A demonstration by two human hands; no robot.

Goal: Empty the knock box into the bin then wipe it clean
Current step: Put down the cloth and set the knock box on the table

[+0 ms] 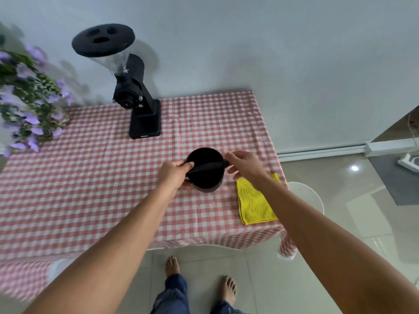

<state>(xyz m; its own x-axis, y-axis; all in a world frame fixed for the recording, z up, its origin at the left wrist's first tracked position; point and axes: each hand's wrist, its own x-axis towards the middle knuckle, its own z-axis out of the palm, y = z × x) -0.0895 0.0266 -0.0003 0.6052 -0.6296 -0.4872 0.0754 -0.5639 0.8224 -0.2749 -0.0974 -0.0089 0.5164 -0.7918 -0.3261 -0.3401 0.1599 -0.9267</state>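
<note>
Bare feet (173,267) on pale floor tiles at the near table edge. Table (90,177) under a pink-and-white check cloth.

Left hand (173,175) was wrapped round the near-left wall of the knock box (205,177), thumb hooked over the rim, fingers (189,165) pressed on it beside one end of the knock bar (207,166). Right hand (246,165) sat at the bar's other end, fingers spread and slightly blurred; could not tell whether they touched the box or hovered just off it.

Knock box stood upright on the table, right of centre. Interior black; contents not readable.

Folded yellow cloth (255,202) lay just beside the box to its right, partly under the right forearm, near the table corner.

Farther back, black grinder (140,96) with clear hopper, against the wall. Purple flowers (27,98) far left.

No bin identifiable in view.

Judgement: pick-up stage. Best done by seating both hands on opposite walls before lifting, keeping the box level so nothing spills on the cloth, tipping only once over the bin. The bar looks removable, so grip the walls, not the bar.
</note>
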